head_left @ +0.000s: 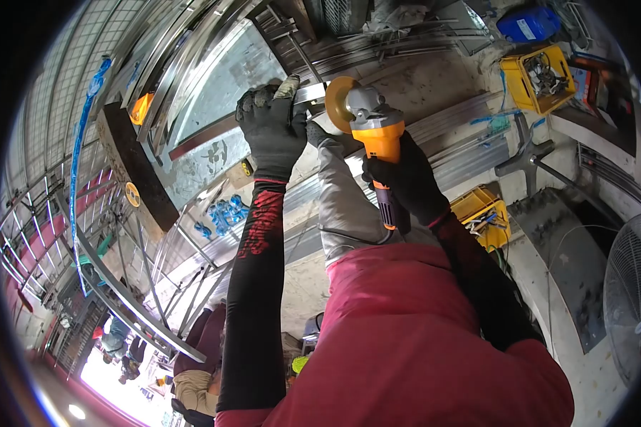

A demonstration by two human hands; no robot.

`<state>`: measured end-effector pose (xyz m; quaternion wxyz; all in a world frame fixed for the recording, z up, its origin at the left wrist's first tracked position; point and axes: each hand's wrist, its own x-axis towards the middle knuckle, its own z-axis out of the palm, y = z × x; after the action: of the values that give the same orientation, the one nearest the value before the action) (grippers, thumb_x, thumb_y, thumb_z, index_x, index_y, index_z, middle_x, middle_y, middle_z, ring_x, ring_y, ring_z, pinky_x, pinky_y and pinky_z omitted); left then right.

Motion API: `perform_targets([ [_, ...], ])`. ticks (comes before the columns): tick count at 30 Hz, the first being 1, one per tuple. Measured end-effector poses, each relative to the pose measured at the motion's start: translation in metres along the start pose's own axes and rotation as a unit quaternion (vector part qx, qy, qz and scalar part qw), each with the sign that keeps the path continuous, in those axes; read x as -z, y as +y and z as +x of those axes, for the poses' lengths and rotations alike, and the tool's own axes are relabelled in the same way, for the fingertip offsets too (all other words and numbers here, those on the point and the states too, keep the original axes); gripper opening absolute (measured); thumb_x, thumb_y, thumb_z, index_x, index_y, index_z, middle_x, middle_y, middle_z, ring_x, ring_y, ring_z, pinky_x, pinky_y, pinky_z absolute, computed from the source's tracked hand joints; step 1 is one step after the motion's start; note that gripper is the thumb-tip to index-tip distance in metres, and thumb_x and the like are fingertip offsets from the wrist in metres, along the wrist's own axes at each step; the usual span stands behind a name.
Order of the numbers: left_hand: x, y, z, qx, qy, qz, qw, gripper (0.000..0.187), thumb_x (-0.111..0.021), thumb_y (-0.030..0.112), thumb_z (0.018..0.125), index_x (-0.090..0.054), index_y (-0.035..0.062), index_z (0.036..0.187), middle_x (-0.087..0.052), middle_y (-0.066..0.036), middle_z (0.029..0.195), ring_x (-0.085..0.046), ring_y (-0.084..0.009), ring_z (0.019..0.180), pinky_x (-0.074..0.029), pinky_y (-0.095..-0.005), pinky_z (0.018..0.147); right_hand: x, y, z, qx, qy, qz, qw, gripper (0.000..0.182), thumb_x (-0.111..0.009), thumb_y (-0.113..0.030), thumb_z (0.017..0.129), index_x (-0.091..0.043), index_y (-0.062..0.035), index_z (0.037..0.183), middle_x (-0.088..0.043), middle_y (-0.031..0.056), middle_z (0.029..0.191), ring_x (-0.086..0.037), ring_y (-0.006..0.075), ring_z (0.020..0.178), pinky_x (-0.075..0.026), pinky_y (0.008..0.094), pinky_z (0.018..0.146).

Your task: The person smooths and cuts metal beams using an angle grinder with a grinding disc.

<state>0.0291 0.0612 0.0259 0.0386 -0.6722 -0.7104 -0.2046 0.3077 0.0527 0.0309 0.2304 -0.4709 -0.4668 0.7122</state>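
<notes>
My right hand [406, 178], in a black glove, is wrapped around the body of an orange and grey angle grinder [377, 135]. The grinder's tan disc [340, 105] overlaps the end of a metal bar [206, 137] in this view. My left hand [269, 135], also gloved in black, is closed over that bar, close to the disc. The bar slants down to the left over a grey metal sheet [228, 85]. Below my left hand, a tape measure [246, 167] lies near the sheet's edge.
Long metal profiles [470, 135] lie across the floor behind the grinder. Yellow crates [541, 78] with tools stand at the right, near a fan [634, 306]. A rusty steel beam [135, 167] is at the left. Another person [196, 388] is at the lower left.
</notes>
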Motion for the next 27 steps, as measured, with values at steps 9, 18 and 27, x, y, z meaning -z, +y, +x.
perform_targets([
  [9, 0.001, 0.002, -0.001, -0.002, 0.004, 0.018, 1.0, 0.047, -0.07, 0.032, 0.092, -0.074, 0.0228, 0.138, -0.07, -0.014, 0.127, -0.061, -0.0382, 0.122, -0.042, -0.0537, 0.115, -0.005, -0.002, -0.001, 0.028, 0.003, -0.023, 0.999, 0.044, -0.076, -0.008, 0.096, -0.054, -0.0049, 0.134, -0.07, 0.007, 0.102, -0.073, 0.0161, 0.086, -0.062, 0.0332, 0.075],
  [18, 0.001, 0.0, -0.002, 0.0, 0.012, -0.002, 1.0, 0.045, -0.072, 0.029, 0.092, -0.075, 0.0227, 0.136, -0.07, -0.012, 0.126, -0.062, -0.0354, 0.121, -0.043, -0.0524, 0.114, -0.004, -0.015, 0.0, -0.012, -0.007, 0.046, 0.999, 0.041, -0.075, -0.009, 0.096, -0.056, -0.0046, 0.132, -0.069, 0.0064, 0.099, -0.071, 0.0157, 0.085, -0.061, 0.0326, 0.075],
  [27, 0.001, 0.001, -0.001, 0.002, 0.011, 0.007, 1.0, 0.044, -0.072, 0.03, 0.091, -0.076, 0.0222, 0.135, -0.07, -0.012, 0.126, -0.062, -0.0356, 0.12, -0.042, -0.0522, 0.113, -0.006, -0.015, 0.001, -0.027, -0.004, 0.064, 0.998, 0.04, -0.074, -0.009, 0.096, -0.057, -0.0044, 0.132, -0.068, 0.006, 0.099, -0.071, 0.016, 0.085, -0.062, 0.0332, 0.076],
])
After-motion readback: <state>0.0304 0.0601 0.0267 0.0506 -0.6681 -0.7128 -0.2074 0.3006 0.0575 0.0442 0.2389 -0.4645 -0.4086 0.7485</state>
